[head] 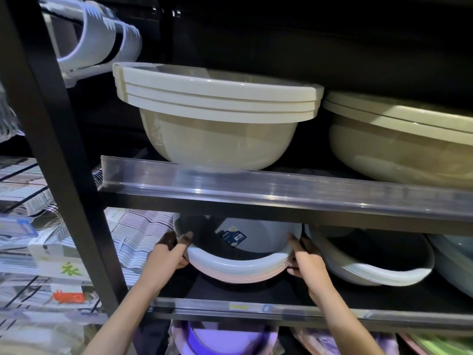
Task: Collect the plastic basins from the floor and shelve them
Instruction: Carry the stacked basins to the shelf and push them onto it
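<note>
A nested stack of pale grey and pink plastic basins [238, 267] sits tilted on the middle shelf [230, 290], with a dark blue label inside the top one. My left hand [170, 252] grips the stack's left rim, thumb over the edge. My right hand [304, 260] grips the right rim, fingers curled around it. Both arms reach up from below into the shelf opening.
A beige basin stack [215, 119] and a larger beige basin [399, 139] stand on the shelf above. White-grey basins [371, 262] lie to the right. Purple basins [222, 339] sit below. A black upright post [64, 149] and packaged hangers [38, 252] stand on the left.
</note>
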{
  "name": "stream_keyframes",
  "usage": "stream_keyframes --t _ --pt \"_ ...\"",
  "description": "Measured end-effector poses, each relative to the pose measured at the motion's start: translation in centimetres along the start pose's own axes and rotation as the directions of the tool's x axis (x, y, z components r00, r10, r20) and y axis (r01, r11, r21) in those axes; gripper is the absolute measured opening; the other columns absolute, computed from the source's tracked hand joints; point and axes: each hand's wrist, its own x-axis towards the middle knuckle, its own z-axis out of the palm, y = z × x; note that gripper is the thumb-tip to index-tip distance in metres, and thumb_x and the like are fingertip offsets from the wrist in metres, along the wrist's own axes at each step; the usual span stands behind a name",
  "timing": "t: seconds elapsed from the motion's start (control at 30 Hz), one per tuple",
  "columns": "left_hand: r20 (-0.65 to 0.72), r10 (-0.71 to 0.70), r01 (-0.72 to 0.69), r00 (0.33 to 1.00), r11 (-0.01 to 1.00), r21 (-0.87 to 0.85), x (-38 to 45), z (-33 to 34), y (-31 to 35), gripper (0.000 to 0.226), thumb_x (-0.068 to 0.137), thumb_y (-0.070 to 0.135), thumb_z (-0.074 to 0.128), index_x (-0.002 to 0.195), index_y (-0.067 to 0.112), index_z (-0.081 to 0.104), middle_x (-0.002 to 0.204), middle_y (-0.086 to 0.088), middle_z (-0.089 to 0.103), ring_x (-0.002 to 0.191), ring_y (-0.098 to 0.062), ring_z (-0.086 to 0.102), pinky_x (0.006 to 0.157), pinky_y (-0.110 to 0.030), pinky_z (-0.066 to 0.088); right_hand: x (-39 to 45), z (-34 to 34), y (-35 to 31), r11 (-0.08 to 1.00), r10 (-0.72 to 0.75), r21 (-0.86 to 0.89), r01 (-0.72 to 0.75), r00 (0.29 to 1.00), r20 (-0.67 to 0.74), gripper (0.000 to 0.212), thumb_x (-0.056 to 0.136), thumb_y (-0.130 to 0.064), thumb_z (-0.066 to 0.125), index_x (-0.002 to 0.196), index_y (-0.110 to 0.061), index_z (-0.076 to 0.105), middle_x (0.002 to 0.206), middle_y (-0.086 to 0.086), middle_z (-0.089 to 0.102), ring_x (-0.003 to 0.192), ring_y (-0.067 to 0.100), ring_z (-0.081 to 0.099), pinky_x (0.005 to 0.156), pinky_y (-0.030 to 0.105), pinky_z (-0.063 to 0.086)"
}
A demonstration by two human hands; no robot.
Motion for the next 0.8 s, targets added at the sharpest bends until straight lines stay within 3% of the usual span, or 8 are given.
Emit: stream_keyframes --t 0.07,0.13,0.2,0.33,0.43,0.53,0.63,0.8 --pt "0.009 0.033 -0.034 0.999 0.987 0.158 -0.7 -0.5 0.3 0.051 0.084 0.066 0.059 0.088 0.017 0.071 0.064 0.006 0.076 0.061 -0.007 0.072 0.063 -0.027 0.052 -0.5 -0.4 0.0 0.993 -0.044 -0.108 0.046 0.999 0.018 0.064 0.073 -0.068 0.064 0.124 -0.029 0.064 0.099 0.004 0.074 0.084 0.021 0.071 0.073 0.040 0.063" --pt "0.018 0.047 -0.050 0.999 0.959 0.278 -1.3 -0.8 0.5 0.066 0.074 0.077 0.053 0.080 0.015 0.073 0.063 0.004 0.075 0.065 -0.008 0.070 0.065 -0.030 0.050 -1.1 -0.8 0.2 0.971 -0.100 -0.215 0.107 0.994 0.046 0.064 0.068 -0.074 0.062 0.115 -0.031 0.068 0.087 -0.005 0.076 0.081 0.016 0.072 0.079 0.044 0.063" --pt "0.030 0.070 -0.075 0.997 0.932 0.355 -1.8 -1.0 0.5 0.075 0.068 0.087 0.051 0.075 0.015 0.071 0.068 -0.001 0.075 0.072 -0.013 0.069 0.069 -0.033 0.052 -1.7 -1.4 0.6 0.935 -0.134 -0.320 0.155 0.987 0.086 0.064 0.069 -0.080 0.062 0.108 -0.030 0.070 0.086 -0.010 0.076 0.082 0.008 0.071 0.082 0.043 0.061" --pt "0.072 0.128 -0.146 0.989 0.900 0.411 -2.3 -1.3 0.6 0.084 0.056 0.098 0.048 0.075 0.018 0.065 0.069 0.000 0.072 0.071 -0.010 0.066 0.063 -0.029 0.050 -2.9 -1.9 0.8 0.791 -0.138 -0.563 0.239 0.967 0.216 0.082 0.059 -0.095 0.056 0.101 -0.025 0.067 0.082 -0.007 0.069 0.067 0.007 0.060 0.072 0.035 0.053" --pt "0.103 0.128 -0.162 0.986 0.864 0.476 -2.0 -1.2 0.2 0.086 0.046 0.099 0.056 0.079 0.020 0.067 0.069 0.004 0.071 0.070 -0.007 0.066 0.063 -0.030 0.053 -3.5 -1.3 0.4 0.636 -0.134 -0.735 0.233 0.972 0.192 0.079 0.055 -0.092 0.057 0.103 -0.029 0.058 0.097 -0.011 0.059 0.083 0.008 0.059 0.075 0.035 0.050" --pt "0.120 0.178 -0.214 0.977 0.826 0.521 -1.8 -0.7 -0.2 0.077 0.042 0.093 0.068 0.060 0.019 0.059 0.051 0.005 0.065 0.051 -0.005 0.061 0.045 -0.017 0.040 -3.5 -0.7 0.0 0.602 -0.135 -0.770 0.210 0.978 0.160 0.079 0.057 -0.091 0.057 0.102 -0.026 0.061 0.098 -0.006 0.061 0.088 0.016 0.062 0.081 0.040 0.053" --pt "0.148 0.198 -0.247 0.969 0.802 0.545 -1.4 -0.1 -0.1 0.077 0.046 0.090 0.070 0.042 0.020 0.036 0.032 0.007 0.042 0.036 -0.009 0.044 0.039 -0.020 0.028 -3.1 -0.5 -0.2 0.596 -0.116 -0.781 0.189 0.982 0.149 0.081 0.055 -0.092 0.053 0.092 -0.020 0.062 0.092 -0.003 0.063 0.084 0.019 0.062 0.075 0.039 0.053" --pt "0.129 0.174 -0.217 0.976 0.779 0.588 -0.9 0.1 0.3 0.082 0.040 0.099 0.055 0.045 0.019 0.043 0.037 0.005 0.046 0.039 -0.009 0.045 0.041 -0.020 0.026 -2.4 -0.5 -0.6 0.590 -0.115 -0.785 0.190 0.982 0.151 0.083 0.052 -0.093 0.049 0.072 -0.013 0.056 0.073 -0.002 0.064 0.066 0.020 0.058 0.057 0.034 0.044"
